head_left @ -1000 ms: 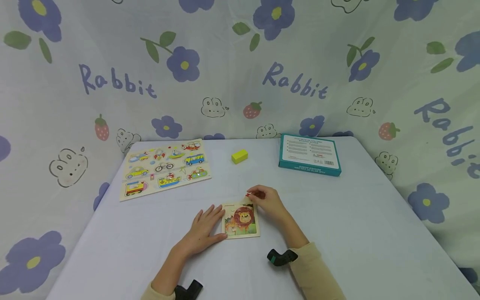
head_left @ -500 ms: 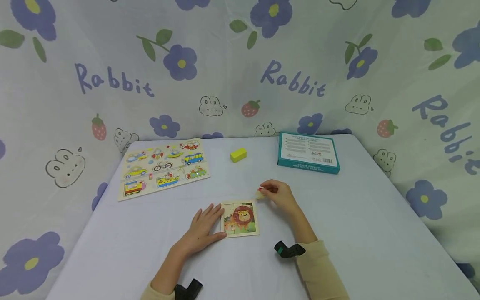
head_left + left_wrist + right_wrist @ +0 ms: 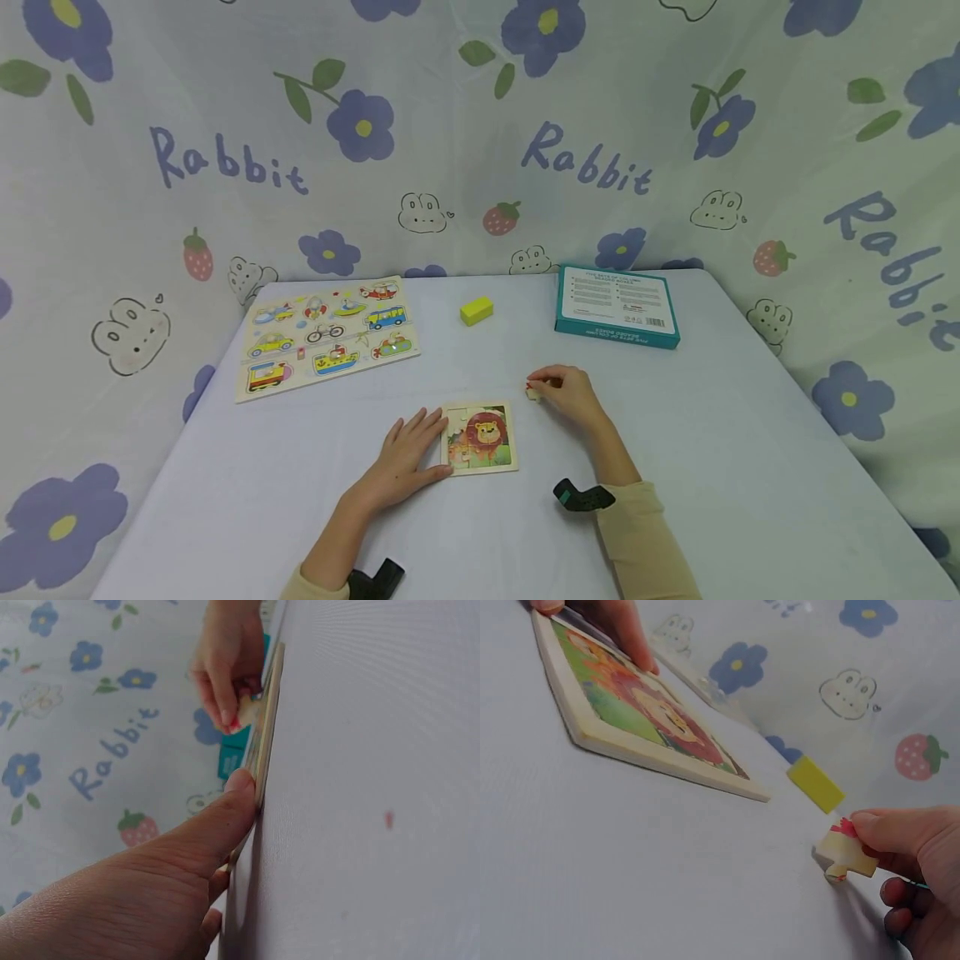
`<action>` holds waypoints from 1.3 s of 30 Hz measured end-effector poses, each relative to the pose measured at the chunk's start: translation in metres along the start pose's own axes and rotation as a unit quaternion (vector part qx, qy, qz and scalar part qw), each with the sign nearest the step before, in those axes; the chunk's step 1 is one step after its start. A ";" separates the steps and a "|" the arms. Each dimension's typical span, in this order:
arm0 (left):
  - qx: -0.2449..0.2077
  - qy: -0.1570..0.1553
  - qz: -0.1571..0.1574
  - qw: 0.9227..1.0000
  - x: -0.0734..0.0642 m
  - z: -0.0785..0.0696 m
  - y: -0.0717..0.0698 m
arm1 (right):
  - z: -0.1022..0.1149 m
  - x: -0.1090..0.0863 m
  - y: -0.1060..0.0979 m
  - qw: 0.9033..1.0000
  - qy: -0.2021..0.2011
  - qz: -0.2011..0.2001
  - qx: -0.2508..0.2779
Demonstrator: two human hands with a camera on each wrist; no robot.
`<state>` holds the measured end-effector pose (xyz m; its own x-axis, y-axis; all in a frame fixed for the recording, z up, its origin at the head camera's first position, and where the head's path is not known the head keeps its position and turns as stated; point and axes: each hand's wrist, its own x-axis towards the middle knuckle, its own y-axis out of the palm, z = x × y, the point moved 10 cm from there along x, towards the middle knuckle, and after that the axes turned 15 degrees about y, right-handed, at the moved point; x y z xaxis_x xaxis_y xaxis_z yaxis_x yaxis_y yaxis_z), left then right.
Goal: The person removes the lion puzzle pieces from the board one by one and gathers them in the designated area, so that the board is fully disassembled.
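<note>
A small square wooden lion jigsaw puzzle [image 3: 487, 442] lies flat on the white-covered table. My left hand [image 3: 402, 465] rests at its left edge, fingers extended, with the thumb at the lower left corner. To the right of the board, my right hand [image 3: 573, 396] pinches a puzzle piece [image 3: 843, 853] between thumb and fingers. The piece is cream with a red mark and a knob at its lower end, and it is held close over the cloth in the right wrist view. Parts of it are hidden behind my thumb.
A larger wooden vehicle puzzle board [image 3: 326, 333] lies at the back left. A yellow block [image 3: 477, 311] sits at the back middle, and a flat teal box [image 3: 617, 308] with a printed white label lies at the back right. A patterned curtain [image 3: 450, 150] hangs behind.
My right hand has moved right with the puzzle piece, from the board's upper right corner to the cloth beside it. My left hand has stayed at the board's edge.
</note>
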<state>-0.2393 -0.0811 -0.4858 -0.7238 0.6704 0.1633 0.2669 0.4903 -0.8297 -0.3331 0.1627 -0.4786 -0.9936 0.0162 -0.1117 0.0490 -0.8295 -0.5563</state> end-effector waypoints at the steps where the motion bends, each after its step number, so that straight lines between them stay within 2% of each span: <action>1: 0.000 0.001 0.001 1.000 0.000 0.000 0.000 | -0.001 0.000 0.001 1.000 0.001 -0.003 -0.005; 8: 0.000 0.004 0.003 1.000 0.000 0.001 0.001 | -0.002 0.001 0.005 1.000 0.016 -0.015 -0.012; 16: -0.004 0.003 0.005 1.000 0.001 0.002 0.002 | 0.001 0.000 0.006 0.999 0.016 -0.028 -0.023; 23: -0.005 0.003 0.003 1.000 0.001 0.002 0.001 | 0.009 -0.001 0.009 0.995 -0.035 -0.043 -0.080; 28: -0.007 0.003 0.002 1.000 0.000 0.002 0.001 | 0.018 -0.005 0.013 0.992 -0.077 -0.040 -0.096; 39: -0.005 0.005 0.000 1.000 0.001 0.002 0.000 | 0.017 -0.006 0.017 0.991 -0.071 -0.033 -0.106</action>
<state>-0.2410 -0.0817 -0.4872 -0.7176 0.6757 0.1691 0.2727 0.4959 -0.8244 -0.3280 0.1391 -0.4727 -0.9989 -0.0240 0.0399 -0.0122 -0.6924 -0.7214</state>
